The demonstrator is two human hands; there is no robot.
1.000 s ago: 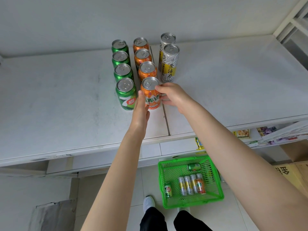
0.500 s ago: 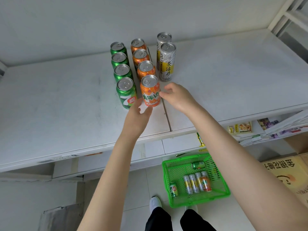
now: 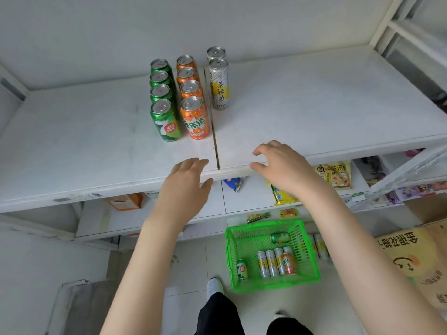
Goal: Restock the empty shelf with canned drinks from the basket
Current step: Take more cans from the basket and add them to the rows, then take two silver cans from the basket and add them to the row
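Counted on shelf [image 3: 314, 105]: four green cans [image 3: 166, 123], four orange cans [image 3: 195, 117], two tall white cans [image 3: 219, 84]. Counted in basket [image 3: 273, 285]: six cans [image 3: 273, 262].

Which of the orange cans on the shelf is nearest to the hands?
The front orange can of the middle row, beside the front green can. Only it shows its whole label; the other three stand behind it, toward the wall.
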